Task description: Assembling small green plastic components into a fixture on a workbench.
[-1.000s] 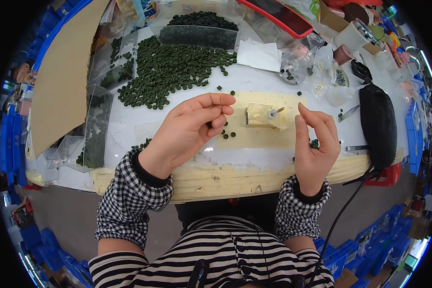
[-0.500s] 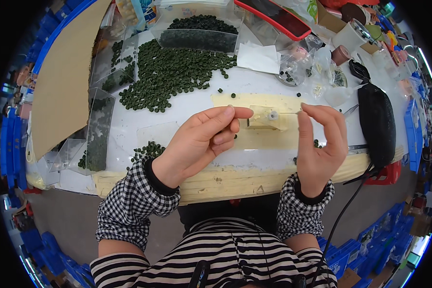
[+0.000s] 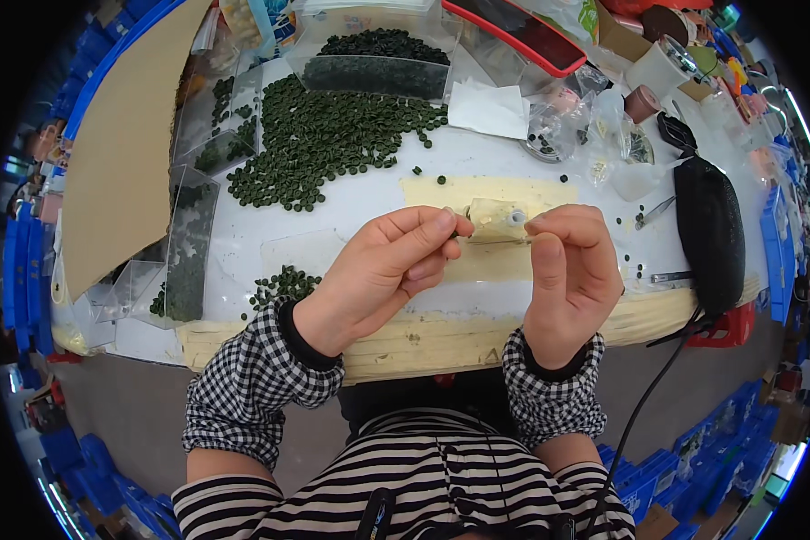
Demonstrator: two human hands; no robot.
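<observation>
My left hand (image 3: 382,270) is closed in a pinch at the left end of a small block wrapped in cream tape (image 3: 488,219). What its fingertips hold, if anything, is too small to make out. On the block's right part stands a short white tube (image 3: 516,217). Just right of that tube, my right hand (image 3: 574,283) pinches a thin needle-like piece (image 3: 526,239) between thumb and forefinger; only a short length of it shows. Loose dark green discs (image 3: 310,148) lie in a wide heap beyond my left hand, and a smaller pile (image 3: 283,285) lies beside my left wrist.
A clear bin (image 3: 373,76) of dark discs stands at the back. Clear trays (image 3: 189,243) and a cardboard sheet (image 3: 121,144) are on the left. A red-cased phone (image 3: 517,36), a white paper (image 3: 488,110), plastic bags and a black pouch (image 3: 706,234) lie to the right.
My right hand has moved left and slightly down, closer to the block. My left hand's forefinger, stretched out before, is now bent into a pinch with the thumb.
</observation>
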